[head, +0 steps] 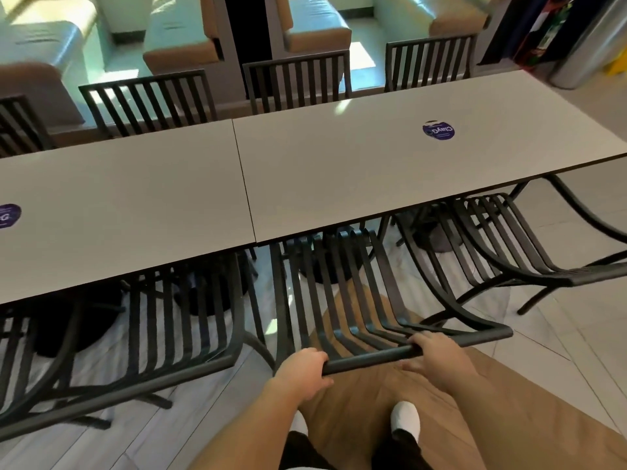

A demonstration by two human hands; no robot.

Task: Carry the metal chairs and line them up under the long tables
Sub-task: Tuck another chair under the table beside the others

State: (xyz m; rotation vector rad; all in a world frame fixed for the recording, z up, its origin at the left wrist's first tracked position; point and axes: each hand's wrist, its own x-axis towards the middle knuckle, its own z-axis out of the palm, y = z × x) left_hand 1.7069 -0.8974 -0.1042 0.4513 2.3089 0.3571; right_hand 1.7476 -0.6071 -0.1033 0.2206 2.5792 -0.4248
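A black slatted metal chair (342,293) stands in front of me with its seat pushed under the near edge of the long grey table (356,164). My left hand (302,371) grips the left end of the chair's top rail. My right hand (437,351) grips the same rail further right. A second metal chair (176,320) sits tucked under the table on the left, and a third (502,239) on the right stands a little askew.
Two tabletops butt together, each with a round purple sticker (438,130). More black chairs (295,79) line the far side. Cushioned booths (176,35) lie beyond. A steel bin (590,42) stands at the far right. Tiled floor lies to my right.
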